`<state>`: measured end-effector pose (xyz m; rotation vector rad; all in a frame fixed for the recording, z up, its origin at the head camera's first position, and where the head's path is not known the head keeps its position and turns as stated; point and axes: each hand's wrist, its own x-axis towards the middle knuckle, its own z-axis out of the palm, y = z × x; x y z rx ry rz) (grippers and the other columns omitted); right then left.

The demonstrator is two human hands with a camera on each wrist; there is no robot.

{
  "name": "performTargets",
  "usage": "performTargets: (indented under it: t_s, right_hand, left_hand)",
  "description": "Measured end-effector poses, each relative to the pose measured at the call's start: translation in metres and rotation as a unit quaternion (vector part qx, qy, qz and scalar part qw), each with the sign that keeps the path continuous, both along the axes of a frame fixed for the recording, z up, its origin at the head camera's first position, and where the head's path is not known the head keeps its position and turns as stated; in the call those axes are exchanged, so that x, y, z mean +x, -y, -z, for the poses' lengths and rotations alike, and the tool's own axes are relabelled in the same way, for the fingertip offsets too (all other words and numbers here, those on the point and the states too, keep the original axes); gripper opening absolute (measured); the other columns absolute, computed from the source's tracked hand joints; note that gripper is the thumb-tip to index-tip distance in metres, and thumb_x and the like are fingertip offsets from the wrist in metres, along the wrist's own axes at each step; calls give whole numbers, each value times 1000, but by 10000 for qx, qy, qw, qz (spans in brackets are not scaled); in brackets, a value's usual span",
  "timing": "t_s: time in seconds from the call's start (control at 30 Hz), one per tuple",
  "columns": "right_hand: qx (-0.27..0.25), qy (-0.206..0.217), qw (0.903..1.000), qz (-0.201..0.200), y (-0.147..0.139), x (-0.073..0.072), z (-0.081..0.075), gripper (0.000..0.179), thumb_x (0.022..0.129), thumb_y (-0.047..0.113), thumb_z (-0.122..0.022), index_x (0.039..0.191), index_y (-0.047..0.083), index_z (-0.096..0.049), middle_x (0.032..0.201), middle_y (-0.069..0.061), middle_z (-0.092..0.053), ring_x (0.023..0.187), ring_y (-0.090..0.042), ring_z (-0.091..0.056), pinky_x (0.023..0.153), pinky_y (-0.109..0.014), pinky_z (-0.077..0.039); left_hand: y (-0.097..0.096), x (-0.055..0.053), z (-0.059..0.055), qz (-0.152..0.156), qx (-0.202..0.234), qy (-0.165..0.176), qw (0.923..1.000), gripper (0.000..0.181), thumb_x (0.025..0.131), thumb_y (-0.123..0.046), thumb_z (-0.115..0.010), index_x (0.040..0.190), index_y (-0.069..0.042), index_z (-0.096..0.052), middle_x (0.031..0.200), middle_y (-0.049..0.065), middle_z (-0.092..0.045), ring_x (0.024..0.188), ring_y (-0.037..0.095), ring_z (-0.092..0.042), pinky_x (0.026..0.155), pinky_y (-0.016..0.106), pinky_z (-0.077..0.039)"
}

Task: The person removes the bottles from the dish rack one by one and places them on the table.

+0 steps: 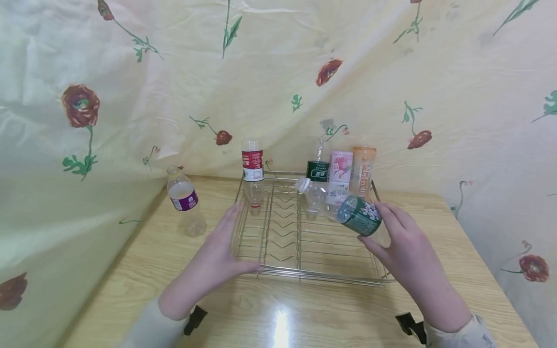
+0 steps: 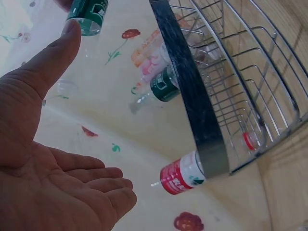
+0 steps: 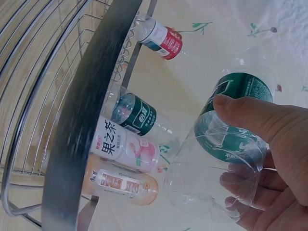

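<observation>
My right hand (image 1: 409, 251) grips a clear plastic bottle (image 1: 363, 216) with a green label, thumb on one side and fingers on the other. The bottle hangs tilted over the right part of a wire dish rack (image 1: 319, 277), its white cap toward the upper left. In the right wrist view the bottle's clear body (image 3: 207, 178) shows between thumb and fingers. At the rack's front left corner is my left hand (image 1: 213, 253), holding nothing, its thumb spread from the extended fingers. Its palm (image 2: 53, 187) faces the left wrist camera.
In the rack stand a red-labelled bottle (image 1: 253, 164), cap down, another green-labelled bottle (image 1: 317, 170), a pink bottle (image 1: 341, 166) and an orange one (image 1: 363, 169). A purple-labelled bottle (image 1: 184, 200) stands left of the rack on the wooden table (image 1: 243, 314). Flowered cloth (image 1: 270, 87) hangs behind.
</observation>
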<state>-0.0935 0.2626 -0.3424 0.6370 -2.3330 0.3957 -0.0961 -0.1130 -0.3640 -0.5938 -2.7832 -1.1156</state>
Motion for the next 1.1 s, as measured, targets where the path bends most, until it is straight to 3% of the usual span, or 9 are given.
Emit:
performTargets:
  t_s: [0.23, 0.43, 0.77, 1.1]
  right_hand:
    - [-149, -20, 9999, 19, -3, 0, -1, 85, 58, 1, -97, 132, -11, -57, 117, -26, -61, 102, -41, -63, 80, -55, -59]
    - [-268, -10, 9996, 41, -5, 0, -2, 82, 60, 0, -96, 132, -10, -58, 118, -25, -62, 103, -41, -63, 82, -55, -58]
    - [-469, 102, 9987, 154, -8, 0, -1, 82, 59, -1, -96, 131, -9, -58, 119, -24, -62, 104, -41, -63, 82, -57, -57]
    - [-546, 145, 9980, 266, -16, -3, 1, 81, 60, -1, -96, 131, -9, -58, 119, -25, -60, 101, -42, -63, 78, -60, -57]
  left_hand:
    - [8, -3, 8, 78, -64, 72, 9999, 138, 62, -41, -97, 163, -5, -10, 168, 11, -7, 152, 31, -7, 119, 52, -16]
    - [11, -5, 12, 104, -45, 123, 9999, 139, 63, -40, -97, 164, -10, -8, 168, 12, -7, 151, 35, -11, 117, 56, -20]
    - [16, -8, 17, 10, -19, 143, 9999, 139, 61, -45, -96, 163, -7, -11, 167, 13, -10, 151, 36, -14, 118, 54, -19]
    - [21, -13, 25, -17, 113, 462, 9989, 140, 61, -50, -95, 164, -10, -9, 168, 11, -9, 150, 36, -15, 117, 56, -20]
